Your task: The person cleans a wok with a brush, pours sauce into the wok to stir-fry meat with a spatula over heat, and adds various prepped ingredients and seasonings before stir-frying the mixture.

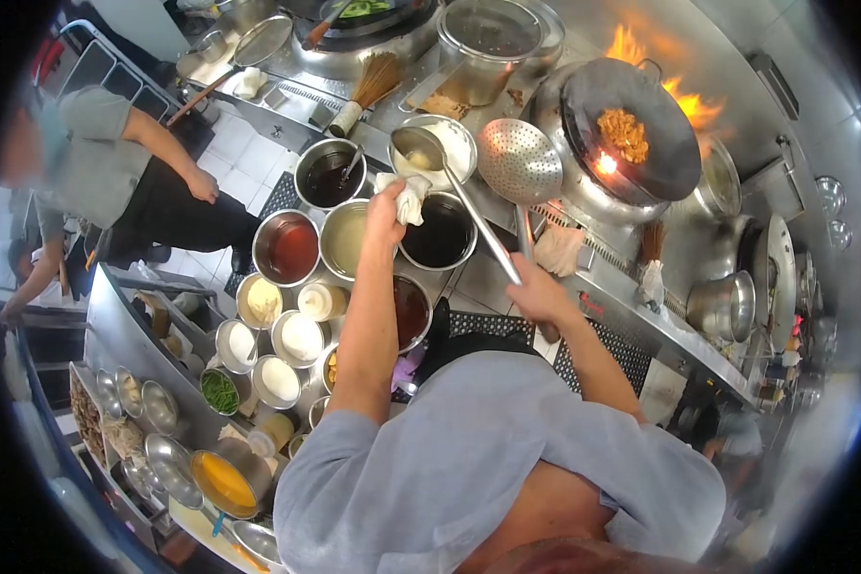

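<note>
My left hand (387, 212) is closed round a bunched white cloth (412, 198), above the pots of sauce. My right hand (542, 290) grips the long metal handle of a ladle (483, 225). The ladle's bowl, with some pale contents, hangs over a bowl of white powder (461, 145). Beside it lies a perforated skimmer (519, 161); its handle runs down toward my right hand, and I cannot tell whether the hand touches it. To the right a black wok (674, 158) holds browned food pieces (623, 135), with flames (684, 96) rising behind its rim.
Pots of red sauce (288, 247), dark liquid (437, 231) and pale liquid (346, 239) stand close under my left arm. Several tubs of seasoning and chopped greens (220, 391) sit lower left. A bamboo brush (377, 78) lies at the back. Another person (115, 163) stands at left.
</note>
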Available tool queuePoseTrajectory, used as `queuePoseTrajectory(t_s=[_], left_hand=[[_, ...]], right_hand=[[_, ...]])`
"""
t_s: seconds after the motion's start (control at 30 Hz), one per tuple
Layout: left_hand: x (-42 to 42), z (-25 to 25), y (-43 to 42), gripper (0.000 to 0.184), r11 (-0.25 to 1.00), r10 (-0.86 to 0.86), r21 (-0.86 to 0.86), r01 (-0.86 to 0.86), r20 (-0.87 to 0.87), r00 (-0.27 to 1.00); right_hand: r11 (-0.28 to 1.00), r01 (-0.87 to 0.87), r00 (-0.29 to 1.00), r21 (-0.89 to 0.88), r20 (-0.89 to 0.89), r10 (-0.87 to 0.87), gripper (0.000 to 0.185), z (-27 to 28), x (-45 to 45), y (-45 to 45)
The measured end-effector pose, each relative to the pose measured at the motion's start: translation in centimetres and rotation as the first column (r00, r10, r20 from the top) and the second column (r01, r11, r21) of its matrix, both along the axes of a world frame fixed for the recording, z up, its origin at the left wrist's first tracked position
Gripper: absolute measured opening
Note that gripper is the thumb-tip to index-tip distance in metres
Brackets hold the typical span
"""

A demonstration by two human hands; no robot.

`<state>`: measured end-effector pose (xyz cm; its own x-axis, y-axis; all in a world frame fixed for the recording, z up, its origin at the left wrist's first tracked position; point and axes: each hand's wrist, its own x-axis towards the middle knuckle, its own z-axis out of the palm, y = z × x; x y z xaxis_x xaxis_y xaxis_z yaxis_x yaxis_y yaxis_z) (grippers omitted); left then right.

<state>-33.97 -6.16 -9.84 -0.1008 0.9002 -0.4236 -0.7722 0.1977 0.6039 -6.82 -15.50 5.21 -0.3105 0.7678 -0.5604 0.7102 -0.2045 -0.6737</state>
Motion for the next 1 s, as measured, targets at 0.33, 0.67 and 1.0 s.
queuePoseTrajectory(t_s=[0.33,0.67,1.0], left_hand=[[0.3,1.0,0.3,0.027,0.999,0.033,-0.008,-0.033,0.082,0.996],[0.5,2.5,0.9,0.031,1.0,0.011,0.026,-0.011,0.023,1.0],[0.0,2.8,-2.0,0.03,0.998,0.059,0.0,-0.059,0.033,0.998]], right_hand=[[0.998,0.001,0.998,-0.067,0.061,0.003,0.04,-1.5,-0.3,1.1],[0.998,0.051,0.998,0.03,-0.032,-0.05,0.035,-3.3,-1.3,2.1],[0.608,0.013,0.512,-0.794,-0.517,-0.686,0.037,0.4,1.7,2.2]])
